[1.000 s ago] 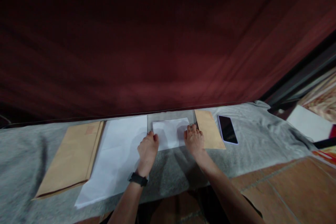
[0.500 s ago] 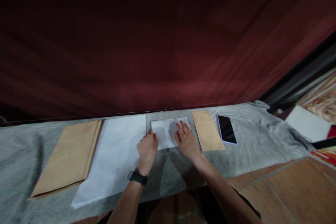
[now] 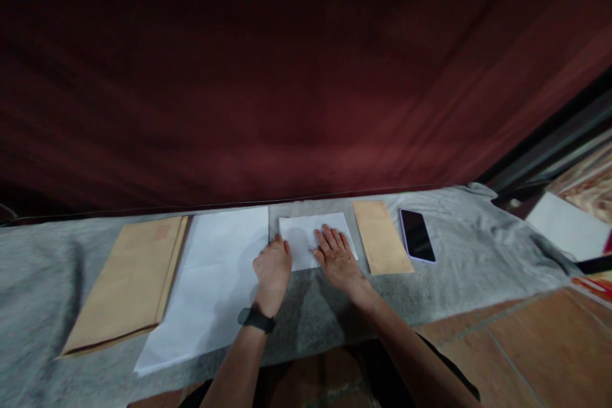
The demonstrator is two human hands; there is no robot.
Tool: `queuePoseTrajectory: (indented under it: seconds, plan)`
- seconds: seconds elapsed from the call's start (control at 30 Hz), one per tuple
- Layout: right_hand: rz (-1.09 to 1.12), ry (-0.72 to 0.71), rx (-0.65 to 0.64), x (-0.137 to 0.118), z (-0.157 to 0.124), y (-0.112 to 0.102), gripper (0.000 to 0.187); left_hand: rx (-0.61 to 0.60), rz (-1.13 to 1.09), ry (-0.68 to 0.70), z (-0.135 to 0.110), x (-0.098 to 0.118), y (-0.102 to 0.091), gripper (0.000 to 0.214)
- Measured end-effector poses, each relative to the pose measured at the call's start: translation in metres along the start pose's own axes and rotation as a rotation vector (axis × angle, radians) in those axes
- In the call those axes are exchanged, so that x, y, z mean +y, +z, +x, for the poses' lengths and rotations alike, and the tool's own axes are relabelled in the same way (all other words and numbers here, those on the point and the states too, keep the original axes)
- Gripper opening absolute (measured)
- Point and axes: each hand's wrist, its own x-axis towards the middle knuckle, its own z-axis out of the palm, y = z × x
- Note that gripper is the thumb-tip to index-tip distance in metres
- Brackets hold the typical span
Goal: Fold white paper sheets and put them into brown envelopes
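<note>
A folded white sheet of paper (image 3: 302, 239) lies crosswise on the grey cloth in front of me. At its left edge my left hand (image 3: 273, 268) is closed, with thumb and forefinger on the paper's edge; the other fingers are curled under and partly hidden. My right hand (image 3: 337, 261) rests flat on the right part of the sheet, fingers stretched and slightly spread. Left of the folded sheet is a stack of large white paper (image 3: 215, 280), partly beneath my left wrist. A small brown envelope (image 3: 382, 239) lies just right of the sheet.
Large brown envelopes (image 3: 129, 280) are stacked at the left. A phone (image 3: 417, 236) with a dark screen lies right of the small envelope. Grey cloth (image 3: 478, 248) covers the surface, with a dark red curtain (image 3: 306, 108) behind and floor tiles (image 3: 535, 344) below right.
My right hand has flattened and its fingers have straightened on the folded sheet. My left hand stays at the left edge. The whole view has shifted slightly.
</note>
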Motion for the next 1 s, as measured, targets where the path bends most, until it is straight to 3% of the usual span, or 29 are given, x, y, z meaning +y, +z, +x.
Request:
queuePoseTrajectory:
  seconds: [0.17,0.27,0.4,0.5,0.6,0.73,1.0]
  plan:
    - [-0.007,-0.004,0.009,-0.001,-0.001,0.001,0.053,0.042,0.018,0.029,0.001,-0.003,0.005,0.041]
    - [-0.002,-0.004,0.020,-0.001,-0.001,0.002,0.053,0.131,0.030,0.068,-0.001,0.002,0.002,0.038]
    - [0.002,-0.010,0.033,-0.001,-0.002,0.003,0.054,0.257,-0.062,0.265,-0.007,0.019,0.005,0.045]
    - [-0.026,-0.020,0.015,-0.001,-0.004,0.003,0.053,0.236,-0.156,0.442,-0.013,0.031,0.021,0.053]
    - [-0.068,-0.035,0.000,-0.001,-0.005,0.002,0.057,0.142,-0.172,0.509,-0.017,0.039,0.039,0.056]
    - [-0.083,-0.041,0.005,0.000,-0.005,0.002,0.059,0.120,-0.144,0.488,-0.017,0.041,0.052,0.059]
    - [-0.024,-0.032,0.078,0.011,-0.004,0.008,0.051,0.176,-0.098,0.354,-0.010,0.026,0.057,0.061]
